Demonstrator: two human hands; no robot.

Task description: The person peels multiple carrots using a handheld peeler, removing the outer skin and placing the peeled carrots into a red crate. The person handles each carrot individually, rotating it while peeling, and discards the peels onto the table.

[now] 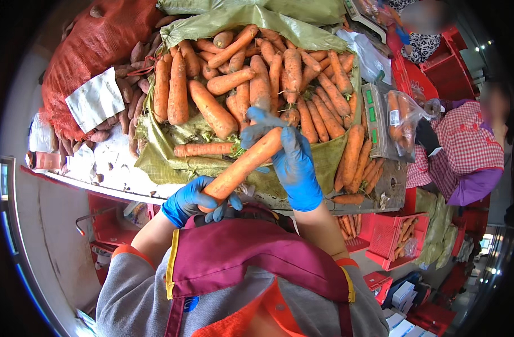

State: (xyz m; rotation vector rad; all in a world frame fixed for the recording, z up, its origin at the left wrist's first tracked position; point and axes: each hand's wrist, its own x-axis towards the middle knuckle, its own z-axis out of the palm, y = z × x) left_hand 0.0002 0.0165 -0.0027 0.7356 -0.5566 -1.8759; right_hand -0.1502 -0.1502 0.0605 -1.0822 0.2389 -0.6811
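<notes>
One large carrot (242, 168) slants across my front, above the near edge of an opened green woven sack (164, 166). At its lower end, the fingers of my left hand (193, 200), in a blue glove, curl round it. My right hand (295, 164), also gloved in blue and dirt-stained, is at the upper end with the thumb on the near side and blurred fingers reaching behind. Many loose carrots (223, 111) lie heaped on the sack just beyond my hands. A single carrot with green leaf stubs (204, 149) lies crosswise near the sack's front.
Left stands a red mesh sack (96, 54) beside sweet potatoes (126, 90). At right, a scale (375, 122) bears bagged carrots (398, 118); a person in a checked garment (467, 143) is next to it. Red crates (398, 240) stand below the table edge.
</notes>
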